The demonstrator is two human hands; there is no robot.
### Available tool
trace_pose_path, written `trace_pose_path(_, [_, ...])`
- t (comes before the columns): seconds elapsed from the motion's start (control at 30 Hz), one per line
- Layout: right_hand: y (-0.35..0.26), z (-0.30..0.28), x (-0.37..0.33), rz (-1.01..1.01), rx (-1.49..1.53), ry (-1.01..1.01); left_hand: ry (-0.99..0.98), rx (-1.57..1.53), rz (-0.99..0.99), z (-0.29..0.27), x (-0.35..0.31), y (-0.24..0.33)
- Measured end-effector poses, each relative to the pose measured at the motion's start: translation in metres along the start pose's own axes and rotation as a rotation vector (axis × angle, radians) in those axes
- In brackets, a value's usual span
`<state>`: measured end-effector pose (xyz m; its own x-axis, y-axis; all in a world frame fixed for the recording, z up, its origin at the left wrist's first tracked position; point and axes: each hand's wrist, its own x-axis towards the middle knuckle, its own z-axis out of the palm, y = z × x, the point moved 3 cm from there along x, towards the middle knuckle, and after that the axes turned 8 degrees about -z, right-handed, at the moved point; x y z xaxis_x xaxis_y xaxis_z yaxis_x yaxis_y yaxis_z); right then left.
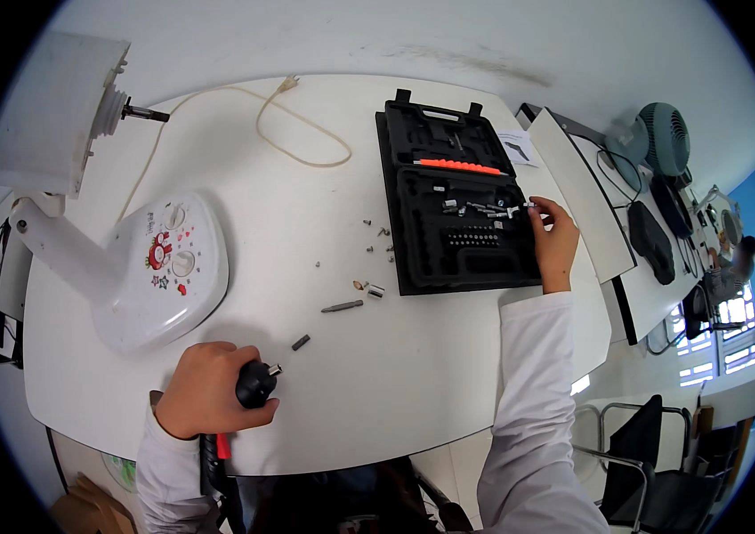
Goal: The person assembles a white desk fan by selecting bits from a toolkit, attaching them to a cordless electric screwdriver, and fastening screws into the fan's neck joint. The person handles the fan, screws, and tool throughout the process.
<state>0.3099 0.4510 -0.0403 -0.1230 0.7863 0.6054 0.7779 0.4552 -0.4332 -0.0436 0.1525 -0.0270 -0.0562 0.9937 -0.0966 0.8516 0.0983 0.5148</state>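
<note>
My left hand [204,387] is wrapped round a black cordless screwdriver [256,384] with a silver socket end pointing right; a red part shows below the wrist. At the right side of an open black tool case [422,271], my right hand [555,242] has thumb and fingers pinched together; what they hold, if anything, is too small to name. Inside the case lie loose silver sockets and bits [484,208], rows of small bits [473,237] and an orange flexible shaft [462,166]. A long grey bit [342,306], a short dark bit [301,342] and a silver socket [376,290] lie on the table.
Several small screws [383,231] lie left of the case. A white fan base [164,267] with two knobs stands at left, below a white motor housing [57,107] with a protruding shaft. A cream power cord [306,163] curves across the back. Another table [582,191] adjoins at right.
</note>
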Motion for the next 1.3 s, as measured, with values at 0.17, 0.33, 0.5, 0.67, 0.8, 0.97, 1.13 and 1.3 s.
trace_pose_path(0.17, [-0.009, 0.005, -0.001, -0.078, 0.022, -0.06, 0.106, 0.031, -0.058, -0.002, 0.001, -0.001])
trace_pose_path(0.33, [-0.007, 0.005, 0.0, -0.18, -0.019, -0.069, 0.228, 0.168, -0.098, -0.009, 0.013, 0.0])
trace_pose_path(0.5, [-0.032, -0.001, 0.001, -0.18, 0.202, -0.107, 0.162, 0.226, -0.007, -0.011, 0.021, 0.012])
trace_pose_path(0.67, [-0.051, 0.003, -0.004, -0.224, 0.304, -0.08, 0.233, 0.302, 0.049, -0.007, 0.024, 0.015])
trace_pose_path(0.8, [-0.078, 0.011, -0.011, -0.216, 0.559, -0.096, 0.241, 0.39, 0.09, -0.008, 0.026, 0.009])
trace_pose_path(0.97, [-0.135, 0.011, -0.042, -0.419, 0.56, -0.111, 0.24, 0.522, 0.086, -0.015, 0.025, 0.002])
trace_pose_path(1.13, [-0.183, 0.016, -0.088, -0.671, 0.644, -0.401, 0.399, 0.344, 0.221, -0.027, 0.02, 0.018])
trace_pose_path(1.3, [-0.176, 0.024, -0.094, -0.223, 0.939, -0.38, -0.309, -0.558, -0.141, -0.044, 0.034, 0.024])
